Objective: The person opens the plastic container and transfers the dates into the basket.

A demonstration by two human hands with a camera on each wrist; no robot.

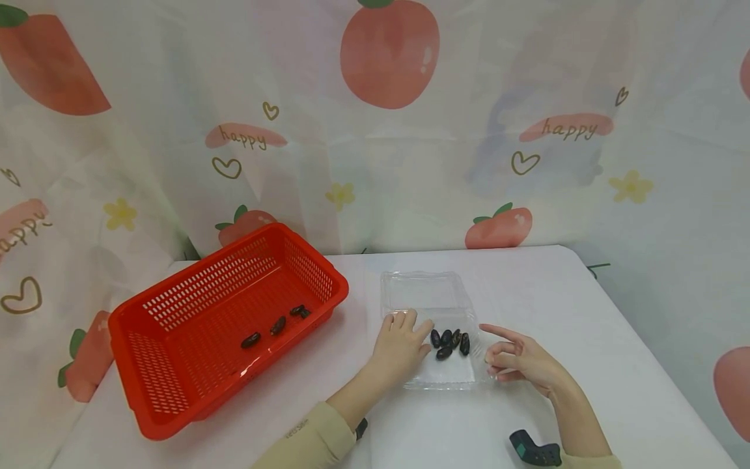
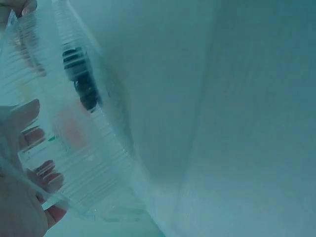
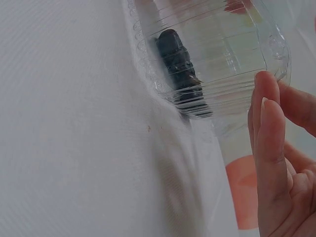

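A clear plastic clamshell box (image 1: 439,374) lies unfolded on the white table, its lid (image 1: 424,290) tipped back to the far side. Several dark, glossy oval pieces, possibly dates (image 1: 443,352), sit in its base; they show through the wall as a dark row (image 3: 180,66) in the right wrist view. My left hand (image 1: 398,348) is over the box's left side, fingers spread and slightly bent. At the right edge is my right hand (image 1: 521,358), index finger stretched over the rim, other fingers bent, fingertips at the plastic. Neither hand visibly holds a dark piece.
A large red plastic basket (image 1: 205,326) stands at the left of the table, with a few more dark oval pieces (image 1: 278,325) in it. Behind the table hangs a fruit-printed cloth (image 1: 410,182). A dark device (image 1: 534,449) sits by the right wrist.
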